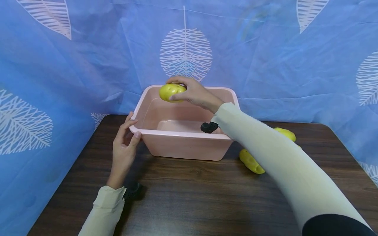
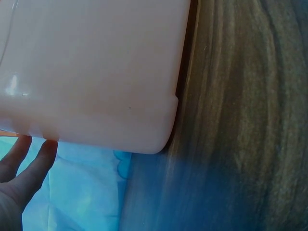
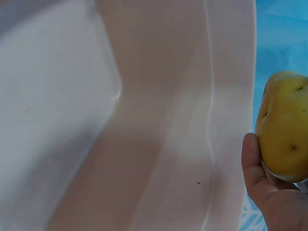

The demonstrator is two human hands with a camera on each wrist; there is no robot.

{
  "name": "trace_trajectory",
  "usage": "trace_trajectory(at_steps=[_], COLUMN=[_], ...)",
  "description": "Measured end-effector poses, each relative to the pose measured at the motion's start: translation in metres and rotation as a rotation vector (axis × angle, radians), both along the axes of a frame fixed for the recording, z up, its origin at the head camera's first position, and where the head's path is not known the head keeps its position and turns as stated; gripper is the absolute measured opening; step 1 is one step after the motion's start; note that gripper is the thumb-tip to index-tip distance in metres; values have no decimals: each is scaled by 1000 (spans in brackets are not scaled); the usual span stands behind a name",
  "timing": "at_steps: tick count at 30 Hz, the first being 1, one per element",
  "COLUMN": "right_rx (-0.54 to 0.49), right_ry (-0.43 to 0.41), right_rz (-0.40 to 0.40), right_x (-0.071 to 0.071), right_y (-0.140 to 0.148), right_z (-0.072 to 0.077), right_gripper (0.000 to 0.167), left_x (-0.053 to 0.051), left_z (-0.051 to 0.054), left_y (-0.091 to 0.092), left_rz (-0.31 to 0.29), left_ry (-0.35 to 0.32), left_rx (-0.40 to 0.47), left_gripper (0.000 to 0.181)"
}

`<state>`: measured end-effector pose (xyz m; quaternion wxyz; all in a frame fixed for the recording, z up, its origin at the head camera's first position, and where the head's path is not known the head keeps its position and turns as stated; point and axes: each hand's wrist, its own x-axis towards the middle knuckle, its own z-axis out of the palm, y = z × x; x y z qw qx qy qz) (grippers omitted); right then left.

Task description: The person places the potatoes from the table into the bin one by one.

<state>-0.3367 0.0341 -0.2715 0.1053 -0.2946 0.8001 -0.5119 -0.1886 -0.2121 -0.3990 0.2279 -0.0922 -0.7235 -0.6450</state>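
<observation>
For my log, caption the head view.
Right hand holds yellow potato over pink basin; left hand grips its rim.

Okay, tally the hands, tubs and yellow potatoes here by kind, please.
Hands: 2 (left hand, right hand)
Pink tub: 1
Yellow potatoes: at least 3 (one in the right hand, two on the table); a yellow sliver behind the right sleeve may be another
Total: at least 6

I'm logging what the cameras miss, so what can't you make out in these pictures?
- Head: how many potatoes lie on the table; the right sleeve covers some.
- Head: the near part of the bin's floor, behind its front wall.
- Right wrist: the far side of the potato in the right hand, past the right edge.
- Left wrist: much of the left hand, cut off bottom left.
</observation>
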Motion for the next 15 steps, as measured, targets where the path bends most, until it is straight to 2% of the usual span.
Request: trace_trajectory(at_steps=[9, 15], right_rx=[42, 68], right_ry=[-44, -106], right_rz=[46, 68], right_x=[-4, -6], right_y=[-9, -13], right_z=[-8, -11], right_gripper=[62, 60], left_x=[1, -1], left_z=[-1, 1], left_y=[1, 0], left_rz=[-14, -13], left_ry=[11, -4], left_rx=[50, 25], left_gripper=[43, 44])
